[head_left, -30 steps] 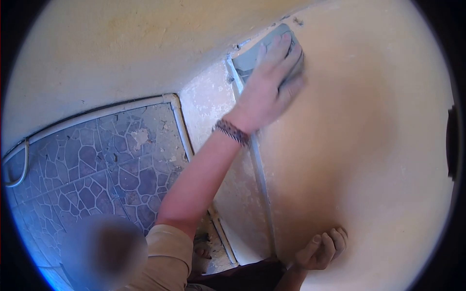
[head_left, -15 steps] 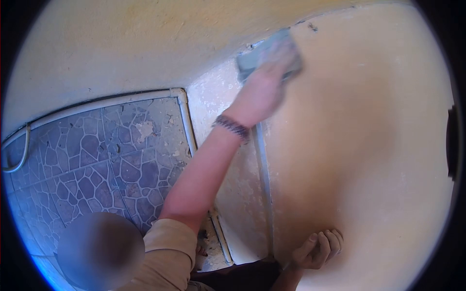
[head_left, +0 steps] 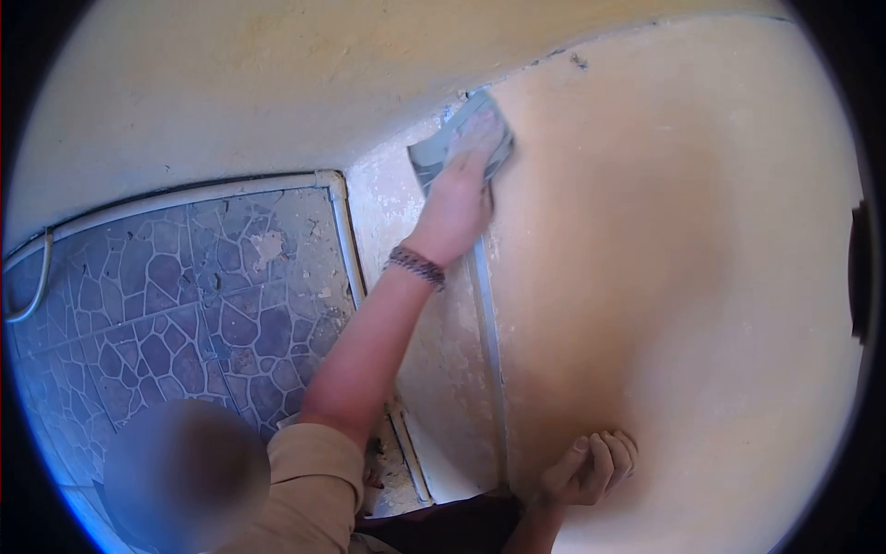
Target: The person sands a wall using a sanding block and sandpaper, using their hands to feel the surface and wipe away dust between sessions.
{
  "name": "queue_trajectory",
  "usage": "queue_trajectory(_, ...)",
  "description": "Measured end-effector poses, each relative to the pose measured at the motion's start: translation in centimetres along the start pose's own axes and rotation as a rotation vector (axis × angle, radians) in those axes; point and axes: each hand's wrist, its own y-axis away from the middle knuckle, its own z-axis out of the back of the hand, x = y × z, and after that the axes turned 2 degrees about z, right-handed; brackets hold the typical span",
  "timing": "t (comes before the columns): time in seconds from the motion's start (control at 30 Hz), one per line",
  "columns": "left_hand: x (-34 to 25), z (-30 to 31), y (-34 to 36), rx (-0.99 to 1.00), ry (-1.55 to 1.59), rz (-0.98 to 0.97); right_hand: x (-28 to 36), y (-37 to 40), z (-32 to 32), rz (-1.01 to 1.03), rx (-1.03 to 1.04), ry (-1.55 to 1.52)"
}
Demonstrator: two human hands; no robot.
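A peach plastered wall (head_left: 701, 277) fills the right of the view and meets a yellower wall (head_left: 231, 83) at the far side. To the left lies a floor of purple stone-pattern tiles (head_left: 185, 305), edged by a white pipe (head_left: 337, 231). Between the floor and the peach wall runs a pale, flaking band of surface (head_left: 443, 351), with a thin white strip (head_left: 489, 342) along the wall's edge.

The left hand (head_left: 461, 198), with a beaded bracelet (head_left: 415, 266) at the wrist, reaches to the far end of that strip. It lies nearly flat, fingers laid across a grey sandpaper sheet (head_left: 434, 152), and pins it to the plaster rather than closing round it. The sheet sits right at the corner where the two walls and the strip meet, and part of it shows to the left of the fingers.

The right hand (head_left: 586, 471) is near, low on the peach wall, with its fingers curled in against the plaster. Nothing shows inside it.

The sheet is held only by pressure, so it could slide out from under the palm or fold. It also overlaps the strip's end, where an edge could catch and tear it or scrape the fingertips. The arm is at full stretch, which makes an even press harder.

No container is in view.
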Motion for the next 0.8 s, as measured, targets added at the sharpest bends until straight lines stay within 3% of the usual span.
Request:
queue_trajectory(0.07,0.6,0.4,0.7,0.092,0.011,0.119,-0.3,0.7,-0.4,-0.022,-0.021,-0.024)
queue_trajectory(0.1,0.4,-0.3,0.2,0.009,-0.043,0.009,-0.1,0.8,-0.3,-0.032,-0.014,-0.037)
queue_trajectory(0.2,-4.1,-0.9,-4.0,0.046,0.116,-0.159,0.2,0.3,-0.4,-0.031,0.007,-0.053)
queue_trajectory(0.3,-3.4,0.3,-4.3,0.115,0.172,0.073,0.6,-0.1,0.4,-0.009,0.022,-0.002)
queue_trajectory(0.5,0.5,1.4,-0.6,0.064,-0.124,-0.044,0.3,0.2,-0.7,-0.052,-0.026,-0.007)
queue_trajectory(0.63,-4.7,-1.1,-3.6,0.020,-0.057,-0.119,0.5,-0.5,-0.7,-0.036,-0.006,0.012)
queue_trajectory(0.7,-5.7,-1.8,-4.0,0.002,-0.098,-0.107,0.8,-0.2,0.0,-0.026,0.027,0.032)
queue_trajectory(0.8,-1.4,-0.9,0.8,0.005,-0.242,0.145,0.9,-0.2,-0.1,-0.014,0.024,0.033)
